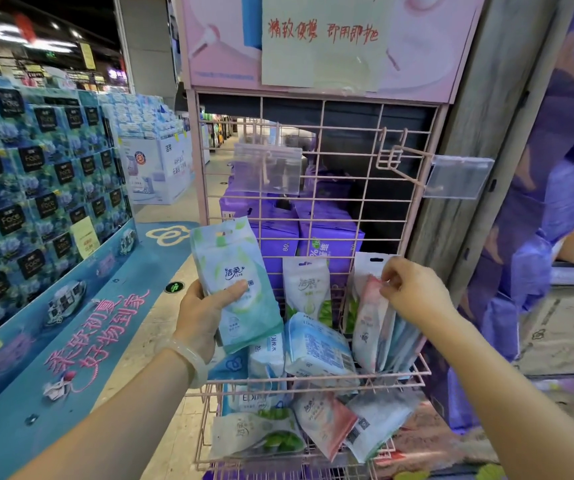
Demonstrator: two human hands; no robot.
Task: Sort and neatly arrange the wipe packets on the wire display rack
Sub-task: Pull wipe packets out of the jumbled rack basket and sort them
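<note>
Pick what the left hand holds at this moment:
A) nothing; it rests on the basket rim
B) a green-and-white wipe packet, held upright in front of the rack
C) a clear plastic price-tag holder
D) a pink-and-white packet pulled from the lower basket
B: the left hand grips a green-and-white wipe packet upright before the pink wire rack, while the right hand pinches the top of a pink-and-white packet in the upper basket.

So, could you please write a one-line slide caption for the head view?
Left hand holds a green wipe packet while right hand pinches a pink packet in the pink wire rack.
</note>
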